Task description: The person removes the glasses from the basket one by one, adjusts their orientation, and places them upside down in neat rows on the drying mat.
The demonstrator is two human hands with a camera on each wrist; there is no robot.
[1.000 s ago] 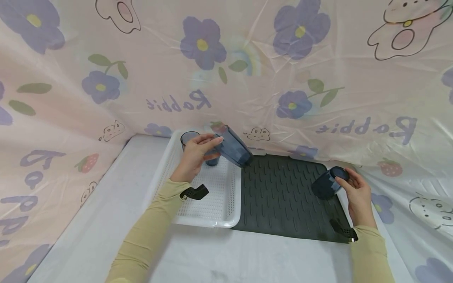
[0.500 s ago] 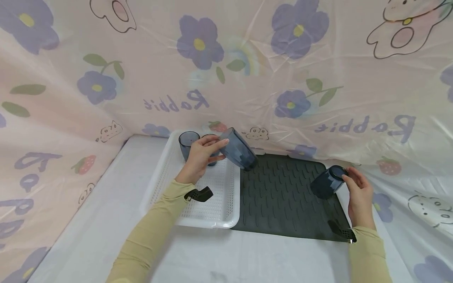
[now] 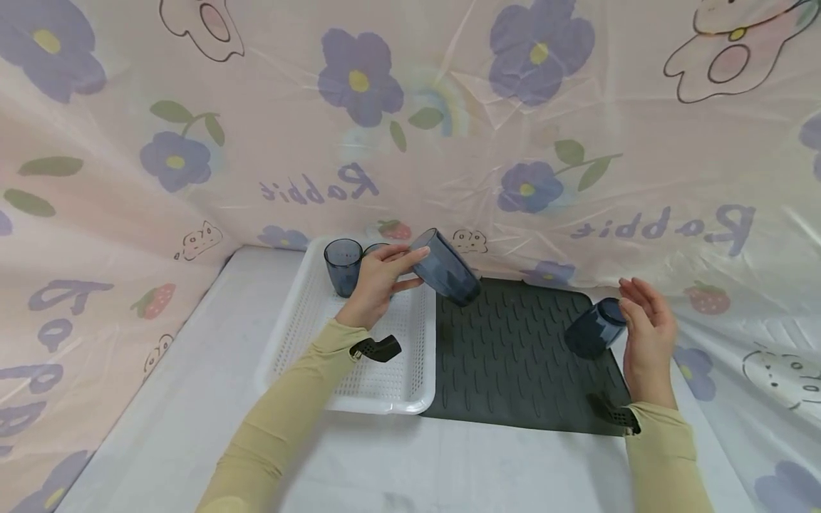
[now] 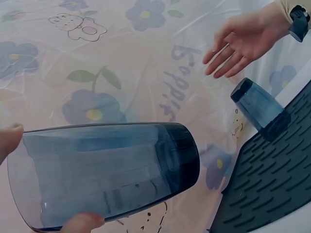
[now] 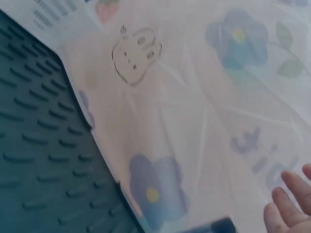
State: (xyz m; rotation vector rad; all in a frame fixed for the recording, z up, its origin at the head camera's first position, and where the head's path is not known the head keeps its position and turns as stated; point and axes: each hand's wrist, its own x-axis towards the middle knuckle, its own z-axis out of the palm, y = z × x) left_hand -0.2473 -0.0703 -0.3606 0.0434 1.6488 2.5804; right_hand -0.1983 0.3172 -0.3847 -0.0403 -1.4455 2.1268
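My left hand [image 3: 378,285] pinches a blue glass tumbler [image 3: 449,272] near its rim, thumb on one side and fingers on the other. It is held tilted over the border between basket and mat, dark base pointing down to the right. In the left wrist view this tumbler [image 4: 107,170] has nothing in it. A second blue tumbler [image 3: 591,331] stands upside down on the black drying mat [image 3: 513,370], near its right edge. Beside it is my right hand [image 3: 649,342], fingers spread loosely; the left wrist view shows that hand [image 4: 250,39] apart from the glass.
A white perforated basket [image 3: 426,385] stands to the left and overlaps the mat's edge. Inside, at the back, stands an upright blue tumbler [image 3: 343,271], with another [image 3: 374,249] mostly hidden behind my left hand. A printed curtain [image 3: 449,164] hangs close behind both.
My left hand has moved right with its tumbler, out over the mat's left side. The right hand has let go of the upside-down tumbler and its fingers have opened.
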